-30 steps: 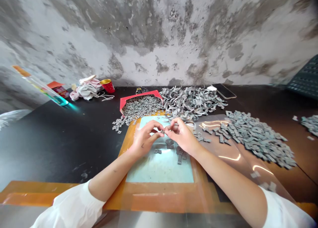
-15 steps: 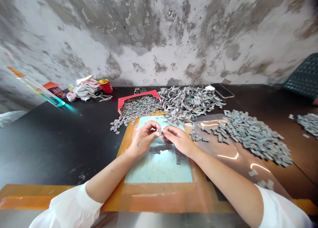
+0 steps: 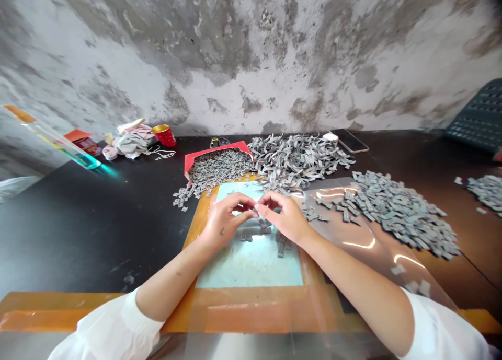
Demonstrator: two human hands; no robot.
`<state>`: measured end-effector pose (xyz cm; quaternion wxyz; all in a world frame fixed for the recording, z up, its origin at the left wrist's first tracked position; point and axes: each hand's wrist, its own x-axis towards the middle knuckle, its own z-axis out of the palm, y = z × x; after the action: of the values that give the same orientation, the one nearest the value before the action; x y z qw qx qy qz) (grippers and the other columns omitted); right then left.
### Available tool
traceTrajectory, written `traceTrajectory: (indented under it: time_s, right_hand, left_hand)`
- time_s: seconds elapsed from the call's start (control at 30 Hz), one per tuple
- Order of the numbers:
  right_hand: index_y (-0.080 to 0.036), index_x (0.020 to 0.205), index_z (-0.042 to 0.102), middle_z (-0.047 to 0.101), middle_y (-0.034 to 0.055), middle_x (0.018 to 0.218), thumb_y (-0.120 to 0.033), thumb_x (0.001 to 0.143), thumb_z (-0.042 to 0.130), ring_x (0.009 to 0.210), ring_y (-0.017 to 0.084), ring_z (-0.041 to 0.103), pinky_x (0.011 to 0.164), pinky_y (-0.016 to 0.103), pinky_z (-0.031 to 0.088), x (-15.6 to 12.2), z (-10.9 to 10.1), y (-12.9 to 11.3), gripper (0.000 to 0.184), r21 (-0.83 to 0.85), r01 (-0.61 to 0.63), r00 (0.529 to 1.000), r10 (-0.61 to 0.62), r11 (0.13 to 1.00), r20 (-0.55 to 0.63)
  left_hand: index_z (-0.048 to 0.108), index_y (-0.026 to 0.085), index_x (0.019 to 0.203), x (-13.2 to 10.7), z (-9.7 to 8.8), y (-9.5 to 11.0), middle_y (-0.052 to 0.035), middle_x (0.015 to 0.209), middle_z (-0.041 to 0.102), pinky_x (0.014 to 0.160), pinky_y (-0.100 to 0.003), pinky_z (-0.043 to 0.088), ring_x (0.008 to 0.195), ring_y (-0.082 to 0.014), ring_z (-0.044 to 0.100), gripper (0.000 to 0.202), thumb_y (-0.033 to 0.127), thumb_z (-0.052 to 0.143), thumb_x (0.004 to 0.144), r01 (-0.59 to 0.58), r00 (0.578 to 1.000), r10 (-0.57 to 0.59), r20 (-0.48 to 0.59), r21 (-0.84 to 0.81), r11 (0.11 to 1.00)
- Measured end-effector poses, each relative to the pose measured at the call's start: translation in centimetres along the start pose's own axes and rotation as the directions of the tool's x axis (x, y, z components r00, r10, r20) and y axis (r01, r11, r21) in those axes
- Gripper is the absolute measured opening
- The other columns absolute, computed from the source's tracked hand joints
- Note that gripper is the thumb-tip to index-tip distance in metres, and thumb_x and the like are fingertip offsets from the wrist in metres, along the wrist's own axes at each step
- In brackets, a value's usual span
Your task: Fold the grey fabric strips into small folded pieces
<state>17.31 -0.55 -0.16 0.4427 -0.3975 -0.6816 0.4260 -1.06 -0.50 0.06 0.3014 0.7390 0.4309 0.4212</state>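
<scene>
My left hand (image 3: 226,217) and my right hand (image 3: 288,217) meet fingertip to fingertip over a pale blue-green sheet (image 3: 251,268). Both pinch a small grey piece (image 3: 255,209) between thumb and fingers. The fingertips hide most of it, so its exact shape cannot be made out. Just below the hands, several grey strap-and-buckle pieces (image 3: 281,246) lie on the sheet. Behind them stands a red box (image 3: 215,150) on its side, with small grey buckles (image 3: 221,165) spilling out. A heap of loose grey fabric strips (image 3: 298,159) lies to its right.
On the right spreads a large pile of grey strap pieces (image 3: 403,213), partly on a clear plastic sheet (image 3: 376,255). A phone (image 3: 351,140) lies behind. At the back left are a red cup (image 3: 164,136), crumpled cloths (image 3: 133,140) and a clear tube (image 3: 58,140).
My fingers have closed further round the small grey piece, which shows less now. The right fingers are more arched. The view has shifted slightly.
</scene>
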Motion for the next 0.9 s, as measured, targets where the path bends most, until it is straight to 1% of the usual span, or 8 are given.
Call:
traceTrajectory:
  time_s: [0.1, 0.2, 0.3, 0.5, 0.6, 0.73, 0.83, 0.9]
  right_hand:
    - [-0.021, 0.08, 0.062, 0.063, -0.0002, 0.076, -0.041, 0.087, 0.059, 0.073, 0.014, 0.057, 0.072, 0.027, 0.043, 0.05, -0.06, 0.34, 0.022, 0.024, -0.047, 0.998, 0.046, 0.999, 0.043]
    - [-0.021, 0.082, 0.062, 0.062, -0.0005, 0.077, -0.044, 0.087, 0.058, 0.073, 0.014, 0.056, 0.069, 0.025, 0.042, 0.02, -0.02, 0.74, 0.024, 0.077, -0.071, 0.995, 0.065, 0.994, 0.07]
    - [-0.021, 0.082, 0.059, 0.058, -0.0016, 0.075, -0.044, 0.09, 0.054, 0.068, 0.013, 0.051, 0.065, 0.024, 0.039, -0.12, 0.17, 0.83, 0.025, 0.102, -0.077, 0.993, 0.067, 0.992, 0.096]
    - [-0.021, 0.082, 0.057, 0.054, -0.0017, 0.073, -0.047, 0.091, 0.051, 0.067, 0.012, 0.049, 0.064, 0.024, 0.04, -0.25, 0.34, 0.56, 0.028, 0.111, -0.071, 0.989, 0.056, 0.991, 0.134]
    - [-0.021, 0.083, 0.056, 0.056, -0.0014, 0.074, -0.051, 0.089, 0.053, 0.069, 0.013, 0.054, 0.068, 0.025, 0.044, -0.15, 0.39, 0.59, 0.03, 0.211, -0.106, 0.985, 0.073, 0.972, 0.156]
    - [-0.021, 0.084, 0.054, 0.058, -0.0017, 0.075, -0.051, 0.087, 0.057, 0.074, 0.013, 0.059, 0.074, 0.027, 0.048, -0.1, 0.61, 0.63, 0.03, 0.359, -0.145, 0.982, 0.089, 0.922, 0.168]
    - [-0.022, 0.084, 0.053, 0.059, -0.0019, 0.076, -0.048, 0.088, 0.056, 0.074, 0.013, 0.06, 0.075, 0.027, 0.049, -0.2, 0.69, 0.53, 0.027, 0.39, -0.148, 0.982, 0.087, 0.909, 0.169]
    - [-0.022, 0.085, 0.053, 0.059, -0.0018, 0.077, -0.047, 0.089, 0.055, 0.075, 0.013, 0.061, 0.074, 0.027, 0.049, -0.27, 0.63, 0.43, 0.026, 0.354, -0.134, 0.984, 0.08, 0.926, 0.162]
  left_hand:
    - [0.068, 0.019, 0.087, -0.13, -0.33, 0.31, -0.0036, 0.083, 0.068, 0.07, -0.026, 0.048, 0.076, -0.0152, 0.06, 0.01, 0.029, 0.068, 0.083, -0.136, 0.99, 0.138, 0.002, 0.147, 0.98]
    - [0.067, 0.02, 0.091, -0.13, -0.7, 0.35, -0.0055, 0.09, 0.067, 0.076, -0.029, 0.048, 0.084, -0.0177, 0.061, 0.016, 0.033, 0.069, 0.082, -0.226, 0.973, 0.23, 0.009, 0.238, 0.945]
    - [0.066, 0.02, 0.094, -0.09, -0.9, 0.27, -0.0068, 0.097, 0.067, 0.084, -0.032, 0.047, 0.093, -0.0201, 0.061, 0.02, 0.035, 0.069, 0.081, -0.264, 0.964, 0.259, 0.053, 0.279, 0.923]
    - [0.069, 0.02, 0.093, -0.15, -0.78, 0.7, -0.0055, 0.088, 0.072, 0.079, -0.031, 0.05, 0.082, -0.0186, 0.065, 0.019, 0.035, 0.069, 0.081, -0.252, 0.967, 0.256, 0.013, 0.239, 0.938]
    - [0.071, 0.02, 0.087, -0.28, -0.6, 0.93, -0.0049, 0.083, 0.072, 0.074, -0.029, 0.051, 0.078, -0.018, 0.066, 0.017, 0.035, 0.072, 0.079, -0.193, 0.979, 0.201, -0.024, 0.182, 0.964]
    - [0.071, 0.018, 0.088, -0.44, -0.26, 0.75, -0.0045, 0.082, 0.072, 0.069, -0.026, 0.054, 0.074, -0.0169, 0.067, 0.02, 0.034, 0.075, 0.076, 0.01, 0.996, -0.01, -0.083, -0.005, 1.0]
    - [0.07, 0.017, 0.087, -0.34, -0.13, 0.44, -0.0042, 0.081, 0.071, 0.071, -0.027, 0.055, 0.074, -0.0166, 0.067, 0.023, 0.032, 0.078, 0.072, 0.072, 0.994, -0.082, -0.069, -0.135, 0.988]
    - [0.069, 0.016, 0.087, -0.19, -0.11, 0.24, -0.004, 0.081, 0.07, 0.071, -0.028, 0.056, 0.074, -0.0167, 0.067, 0.025, 0.031, 0.08, 0.069, 0.098, 0.994, -0.108, -0.034, -0.224, 0.97]
